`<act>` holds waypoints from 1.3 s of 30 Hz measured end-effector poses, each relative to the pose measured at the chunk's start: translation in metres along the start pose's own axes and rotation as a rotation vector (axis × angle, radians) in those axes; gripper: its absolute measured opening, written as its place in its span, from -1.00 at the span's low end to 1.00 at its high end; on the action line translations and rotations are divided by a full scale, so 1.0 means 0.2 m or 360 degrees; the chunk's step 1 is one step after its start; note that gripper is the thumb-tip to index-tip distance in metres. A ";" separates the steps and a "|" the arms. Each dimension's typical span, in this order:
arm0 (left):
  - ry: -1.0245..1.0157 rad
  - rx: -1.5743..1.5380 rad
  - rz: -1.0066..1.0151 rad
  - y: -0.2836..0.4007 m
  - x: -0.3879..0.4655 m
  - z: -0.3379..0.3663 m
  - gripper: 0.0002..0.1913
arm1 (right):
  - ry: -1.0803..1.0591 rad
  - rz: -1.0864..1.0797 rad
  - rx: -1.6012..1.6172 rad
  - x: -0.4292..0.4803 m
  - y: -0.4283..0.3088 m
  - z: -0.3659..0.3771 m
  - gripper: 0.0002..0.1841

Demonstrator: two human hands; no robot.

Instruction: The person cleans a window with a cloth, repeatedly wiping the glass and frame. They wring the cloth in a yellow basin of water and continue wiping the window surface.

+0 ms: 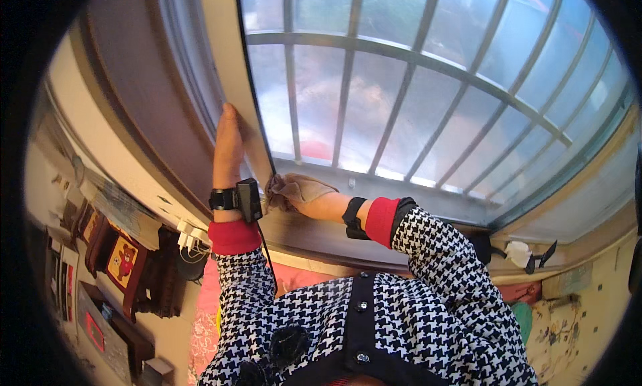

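My left hand (228, 145) is raised against the light-coloured window sash frame (223, 60), seen edge-on with its fingertips pointing up. Its separate fingers are hidden, so whether it grips the frame or only rests on it is unclear. A bunched brown cloth (301, 183) is in my right hand (318, 205), at the lower corner of that sash frame, just above the sill. The cloth covers most of the fingers. Beyond the frame is a window with metal security bars (386, 117). Each wrist wears a black strap, and the left one carries a small black box (249, 200) with a cable.
A brown window sill (321, 243) runs below my hands. White plugs (190, 235) with cables sit at the left. Dark wooden furniture with a bear picture (122, 260) stands below them. A pink patterned cover (203, 331) lies beneath me. A white object (518, 253) is on the right ledge.
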State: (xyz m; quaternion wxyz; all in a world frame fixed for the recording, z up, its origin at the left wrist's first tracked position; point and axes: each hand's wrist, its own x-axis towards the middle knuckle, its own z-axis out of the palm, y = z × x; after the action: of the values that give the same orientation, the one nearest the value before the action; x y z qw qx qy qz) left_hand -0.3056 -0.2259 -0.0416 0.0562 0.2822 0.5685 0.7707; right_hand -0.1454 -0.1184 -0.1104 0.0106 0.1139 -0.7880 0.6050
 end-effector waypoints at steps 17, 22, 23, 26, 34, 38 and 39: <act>0.0357 -0.0032 -0.0009 0.07 -0.07 -0.09 -0.35 | 0.1219 0.0571 -0.1784 -1.66 0.11 -0.29 -0.70; 0.0474 0.0077 0.0003 0.11 -0.06 -0.06 -0.35 | 0.1857 0.0505 -0.1437 -1.65 0.03 -0.22 -0.59; 0.0461 0.0072 0.0018 0.11 -0.07 -0.05 -0.35 | 0.1842 0.0294 -0.1104 -1.56 0.03 -0.20 -0.63; 0.0459 0.0161 0.0022 0.13 -0.10 -0.04 -0.35 | 0.1668 -0.0094 -0.1067 -1.31 0.04 -0.16 -0.73; 0.0459 0.0323 0.0087 0.11 -0.08 -0.07 -0.33 | 0.1306 0.0213 -0.1786 -1.32 -0.05 -0.27 -0.70; 0.0449 0.0119 0.0020 0.08 -0.07 -0.09 -0.32 | 0.1472 0.0368 -0.2051 -1.49 -0.10 -0.29 -0.59; 0.0381 0.0065 0.0037 0.08 -0.06 -0.09 -0.32 | 0.1292 0.0362 -0.2015 -1.49 -0.10 -0.29 -0.58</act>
State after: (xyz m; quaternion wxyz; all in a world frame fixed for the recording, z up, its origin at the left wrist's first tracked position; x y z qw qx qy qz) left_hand -0.3001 -0.2513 -0.0347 -0.0267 0.1958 0.5833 0.7879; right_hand 0.1410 -0.0183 -0.1220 0.3004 -0.2274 -0.9259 0.0291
